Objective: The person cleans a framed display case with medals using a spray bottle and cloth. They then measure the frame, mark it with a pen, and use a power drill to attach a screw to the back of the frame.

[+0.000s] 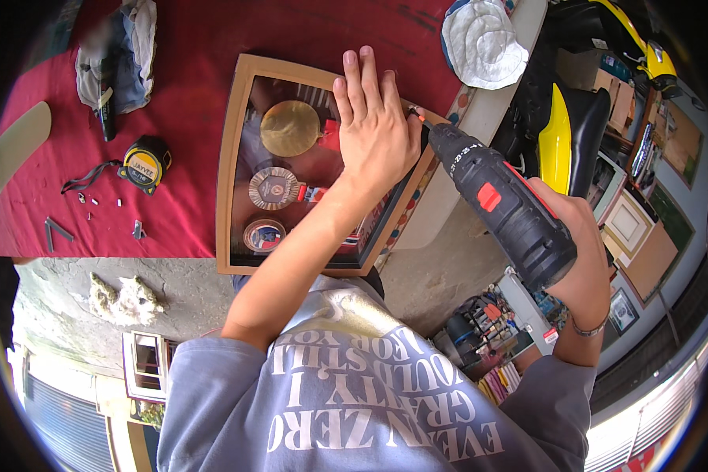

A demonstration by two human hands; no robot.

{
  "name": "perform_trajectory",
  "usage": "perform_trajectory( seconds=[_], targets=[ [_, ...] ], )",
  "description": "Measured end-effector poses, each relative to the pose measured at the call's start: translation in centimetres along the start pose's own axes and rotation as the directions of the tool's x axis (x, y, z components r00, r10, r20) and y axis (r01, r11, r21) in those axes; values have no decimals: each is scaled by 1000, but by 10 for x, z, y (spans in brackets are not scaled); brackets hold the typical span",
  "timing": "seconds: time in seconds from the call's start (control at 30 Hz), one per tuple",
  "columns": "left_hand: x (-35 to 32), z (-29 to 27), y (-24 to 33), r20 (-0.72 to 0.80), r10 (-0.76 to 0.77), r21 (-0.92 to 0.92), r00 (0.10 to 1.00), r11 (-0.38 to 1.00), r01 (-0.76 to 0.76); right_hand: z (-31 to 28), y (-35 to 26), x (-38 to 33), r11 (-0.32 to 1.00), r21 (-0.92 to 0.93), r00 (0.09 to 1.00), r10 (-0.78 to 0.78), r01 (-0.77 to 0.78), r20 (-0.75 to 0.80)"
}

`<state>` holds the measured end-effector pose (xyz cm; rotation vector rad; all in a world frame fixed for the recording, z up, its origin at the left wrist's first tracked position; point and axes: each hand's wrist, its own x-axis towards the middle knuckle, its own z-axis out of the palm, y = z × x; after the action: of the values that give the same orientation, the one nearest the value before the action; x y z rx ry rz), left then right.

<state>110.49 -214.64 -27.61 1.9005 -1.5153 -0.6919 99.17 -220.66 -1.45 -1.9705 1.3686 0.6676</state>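
A shallow wooden display frame (229,169) lies on the red tablecloth (188,47), with a gold medal (289,128), a silvery medal (272,189) and a blue-and-red medal (264,234) inside. My left hand (376,130) presses flat near the frame's upper right corner, its fingers stretched and holding nothing. My right hand (566,216) is wrapped round a black and red cordless drill (499,200). The drill's tip points at the frame's right edge, close beside my left thumb. Whether the bit touches the wood is too small to tell.
On the cloth to the left lie a yellow-and-black tape measure (144,165), a black marker (106,114) against a rag (137,55), and small metal bits (139,230). A white round cloth (485,43) lies far right. Beyond stands a black-and-yellow motorbike (556,141).
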Motion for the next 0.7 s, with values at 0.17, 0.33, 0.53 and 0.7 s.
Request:
perform_trajectory(
  seconds=[0.17, 0.33, 0.53, 0.7],
  targets=[
    [-3, 1, 7, 70, -81, 13, 994, 997, 80, -3, -11, 1, 999, -4, 999, 51, -51, -7],
    [-4, 3, 9, 76, -84, 25, 994, 996, 82, -9, -16, 9, 979, 25, 977, 198, -201, 84],
    [-2, 4, 12, 89, -111, 29, 990, 994, 108, -15, -22, 14, 974, -16, 964, 228, -228, 135],
    [-3, 4, 13, 91, -110, 14, 990, 994, 109, -11, -18, 20, 999, 26, 999, 31, -30, -31]
  ],
)
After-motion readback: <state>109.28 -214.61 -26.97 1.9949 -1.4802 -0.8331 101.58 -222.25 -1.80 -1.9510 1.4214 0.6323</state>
